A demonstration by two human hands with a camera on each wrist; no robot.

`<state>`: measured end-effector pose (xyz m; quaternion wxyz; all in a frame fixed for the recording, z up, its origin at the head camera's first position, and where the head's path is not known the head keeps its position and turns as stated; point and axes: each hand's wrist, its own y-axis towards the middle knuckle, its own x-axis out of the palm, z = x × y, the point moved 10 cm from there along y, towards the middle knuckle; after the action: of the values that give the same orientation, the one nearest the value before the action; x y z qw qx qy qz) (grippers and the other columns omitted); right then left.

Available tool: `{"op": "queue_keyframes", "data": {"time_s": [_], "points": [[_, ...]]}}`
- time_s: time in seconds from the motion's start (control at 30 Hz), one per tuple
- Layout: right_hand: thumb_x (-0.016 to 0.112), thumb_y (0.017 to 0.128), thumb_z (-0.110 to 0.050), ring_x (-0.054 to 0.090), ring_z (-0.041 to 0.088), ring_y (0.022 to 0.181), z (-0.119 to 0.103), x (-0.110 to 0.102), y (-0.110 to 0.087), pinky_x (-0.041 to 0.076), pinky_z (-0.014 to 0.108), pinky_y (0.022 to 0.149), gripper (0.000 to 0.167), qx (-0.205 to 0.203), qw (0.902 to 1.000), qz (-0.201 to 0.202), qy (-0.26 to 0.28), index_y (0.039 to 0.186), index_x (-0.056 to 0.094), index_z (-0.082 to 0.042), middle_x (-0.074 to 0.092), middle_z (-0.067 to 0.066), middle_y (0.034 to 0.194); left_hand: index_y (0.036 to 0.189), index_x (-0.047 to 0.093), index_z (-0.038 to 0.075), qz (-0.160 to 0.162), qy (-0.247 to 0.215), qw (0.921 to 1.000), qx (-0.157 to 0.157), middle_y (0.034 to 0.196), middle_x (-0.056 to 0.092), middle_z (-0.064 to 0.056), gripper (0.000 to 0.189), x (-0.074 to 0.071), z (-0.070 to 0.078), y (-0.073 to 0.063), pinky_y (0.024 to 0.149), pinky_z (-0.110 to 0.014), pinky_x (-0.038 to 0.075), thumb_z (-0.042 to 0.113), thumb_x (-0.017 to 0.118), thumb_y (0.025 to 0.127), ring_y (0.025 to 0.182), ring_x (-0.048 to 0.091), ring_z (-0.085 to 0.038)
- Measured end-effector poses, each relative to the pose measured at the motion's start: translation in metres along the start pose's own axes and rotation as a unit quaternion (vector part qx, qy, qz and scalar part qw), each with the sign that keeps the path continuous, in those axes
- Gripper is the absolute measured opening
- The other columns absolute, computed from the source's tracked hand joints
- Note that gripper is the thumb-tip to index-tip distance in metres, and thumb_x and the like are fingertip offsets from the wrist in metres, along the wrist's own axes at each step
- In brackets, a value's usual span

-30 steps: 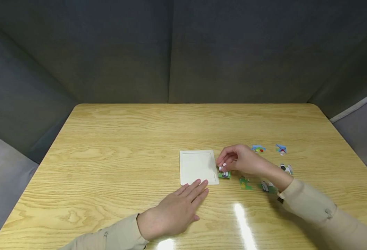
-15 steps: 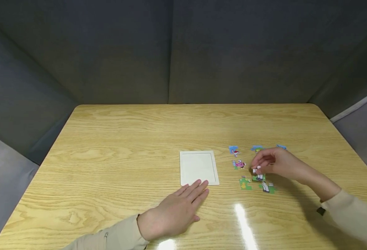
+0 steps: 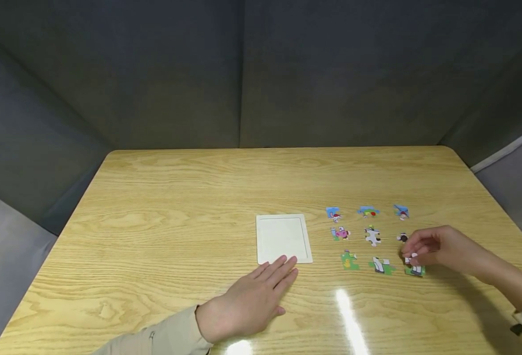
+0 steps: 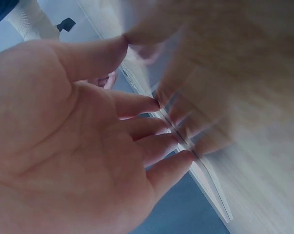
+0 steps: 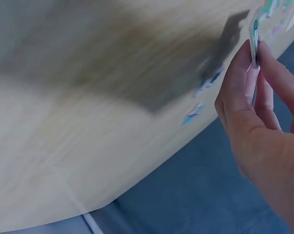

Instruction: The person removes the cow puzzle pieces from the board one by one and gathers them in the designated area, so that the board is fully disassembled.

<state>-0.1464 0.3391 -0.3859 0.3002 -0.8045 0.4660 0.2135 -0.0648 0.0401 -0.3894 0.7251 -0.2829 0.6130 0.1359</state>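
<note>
My right hand [image 3: 443, 249] pinches a jigsaw puzzle piece [image 3: 416, 270] with green and white print between thumb and fingers, at the lower right of the loose pieces. In the right wrist view the piece [image 5: 254, 44] is seen edge-on, raised above its shadow on the table. My left hand [image 3: 249, 298] lies flat with straight fingers, fingertips at the near edge of the white square puzzle tray [image 3: 280, 239]. The left wrist view shows its palm [image 4: 83, 141] and fingertips along the tray's edge.
Several loose puzzle pieces lie in rough rows right of the tray, among them a blue one [image 3: 333, 213], a pink one [image 3: 341, 233], a white one [image 3: 372, 236] and a green one [image 3: 349, 260]. Dark grey partitions [image 3: 243, 74] stand behind the wooden table [image 3: 154, 222].
My right hand has carried the puzzle piece rightward from beside the tray, past the other pieces, to the lower right of the rows. The left hand has stayed in place.
</note>
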Motion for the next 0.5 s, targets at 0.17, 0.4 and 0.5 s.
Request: {"op": "queue_keyframes", "data": {"time_s": [0.17, 0.4, 0.5], "points": [[0.075, 0.082, 0.0, 0.065, 0.006, 0.077, 0.006, 0.003, -0.006, 0.054, 0.024, 0.064, 0.015, -0.019, 0.9996, 0.013, -0.017, 0.096, 0.069, 0.002, 0.071, 0.0, 0.089, 0.155, 0.024, 0.005, 0.004, 0.008, 1.0, 0.0, 0.163, 0.008, -0.011, 0.066, 0.0, -0.001, 0.0, 0.116, -0.036, 0.025, 0.039, 0.045, 0.103, 0.149, 0.01, -0.022], [0.078, 0.073, 0.01, 0.063, 0.003, 0.073, -0.004, 0.001, -0.011, 0.053, 0.02, 0.06, 0.022, -0.084, 0.9906, 0.085, -0.067, 0.088, 0.07, -0.004, 0.069, -0.006, 0.081, 0.155, 0.024, 0.006, 0.01, 0.017, 0.9998, -0.001, 0.163, 0.009, -0.011, 0.066, -0.001, 0.0, 0.001, 0.116, -0.035, 0.024, 0.04, 0.045, 0.103, 0.149, 0.011, -0.022], [0.079, 0.07, 0.011, 0.062, 0.003, 0.072, -0.006, 0.0, -0.012, 0.053, 0.02, 0.06, 0.026, -0.091, 0.9868, 0.106, -0.082, 0.087, 0.07, -0.006, 0.068, -0.006, 0.079, 0.155, 0.025, 0.006, 0.015, 0.022, 0.9996, -0.002, 0.163, 0.01, -0.011, 0.066, -0.002, 0.0, 0.001, 0.116, -0.035, 0.024, 0.04, 0.045, 0.103, 0.149, 0.012, -0.022]]}}
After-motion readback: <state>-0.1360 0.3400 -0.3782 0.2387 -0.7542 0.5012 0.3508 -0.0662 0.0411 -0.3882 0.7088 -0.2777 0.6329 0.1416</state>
